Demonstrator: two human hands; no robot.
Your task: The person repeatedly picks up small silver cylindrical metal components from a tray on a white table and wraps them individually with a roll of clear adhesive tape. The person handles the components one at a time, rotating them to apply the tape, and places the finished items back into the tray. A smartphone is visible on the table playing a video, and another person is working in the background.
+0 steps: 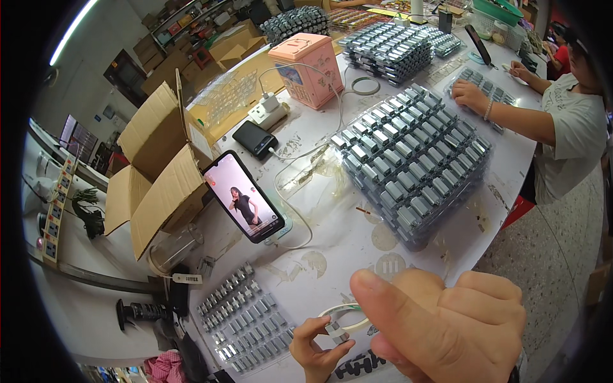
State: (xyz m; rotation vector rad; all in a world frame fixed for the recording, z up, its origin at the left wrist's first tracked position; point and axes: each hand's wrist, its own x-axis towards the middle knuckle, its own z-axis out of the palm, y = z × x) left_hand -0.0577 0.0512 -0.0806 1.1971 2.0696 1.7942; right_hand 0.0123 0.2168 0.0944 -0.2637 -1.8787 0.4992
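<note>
Low in the picture, my left hand point(313, 351) pinches a small silver-grey metal connector point(336, 330) between thumb and finger. A white cable loop point(350, 309) curves beside that connector, and part of it passes behind my right hand. My right hand point(456, 329) is large and close at the lower right, with fingers curled in and thumb laid toward the left. Whatever it may hold is hidden. Left of my left hand lies a clear tray point(276, 364) with rows of small metal connectors. Several dark pieces point(361, 365) lie on the table between my hands.
A tall stack of clear trays point(415, 159) with metal parts stands right of centre. A phone point(242, 198) leans near an open cardboard box point(169, 191). Behind are a black power bank point(255, 139) and pink box point(310, 70). Another person point(568, 121) handles a tray at right.
</note>
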